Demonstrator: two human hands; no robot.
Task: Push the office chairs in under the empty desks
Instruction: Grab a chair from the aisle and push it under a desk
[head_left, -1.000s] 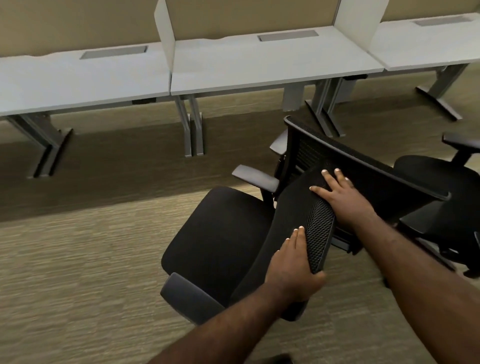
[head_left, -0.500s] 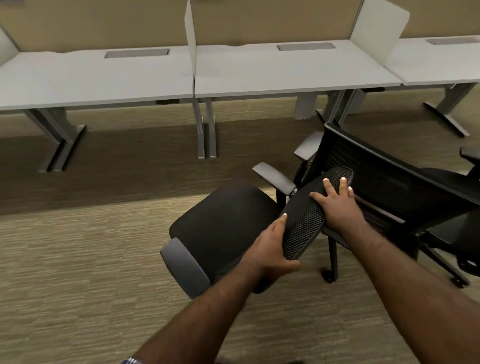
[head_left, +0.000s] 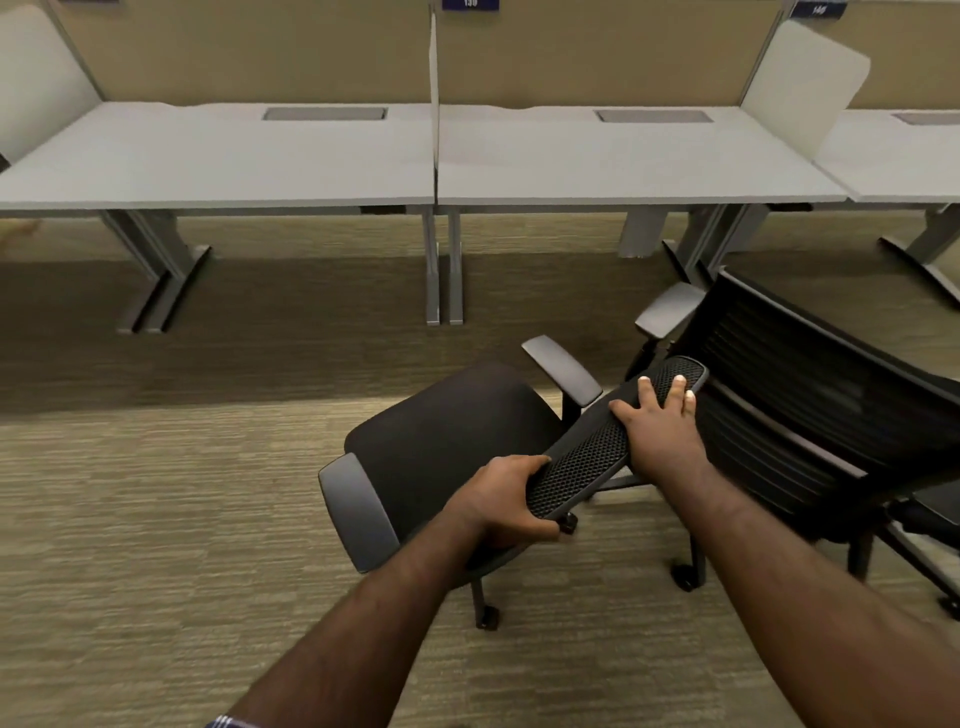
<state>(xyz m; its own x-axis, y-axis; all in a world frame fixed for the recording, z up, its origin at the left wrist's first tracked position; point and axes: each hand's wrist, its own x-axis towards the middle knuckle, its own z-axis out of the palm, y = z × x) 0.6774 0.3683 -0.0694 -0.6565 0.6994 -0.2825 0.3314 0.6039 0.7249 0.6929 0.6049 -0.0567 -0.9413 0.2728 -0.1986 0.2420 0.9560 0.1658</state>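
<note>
Both hands on the backrest top edge (head_left: 613, 447) of the near office chair (head_left: 452, 441). Left hand (head_left: 506, 499) wrapped round the near end, thumb over, fingers under: firm grasp, prob. for steering. Right hand (head_left: 662, 428) laid flat on the far end, fingers spread, pressing not clenching: looks like the push side. Seat pointing far-left twd the gap under the left desk (head_left: 218, 166); chair out on the carpet, well short of it, nothing under the desk yet. Second chair (head_left: 810, 395) just beside on the right, its mesh back close behind the right hand, so angled away to clear it, likely. Next up, by the look: swing seat square, roll in between the desk legs (head_left: 441, 265). Watch armrest (head_left: 563, 369) vs desk edge.
</note>
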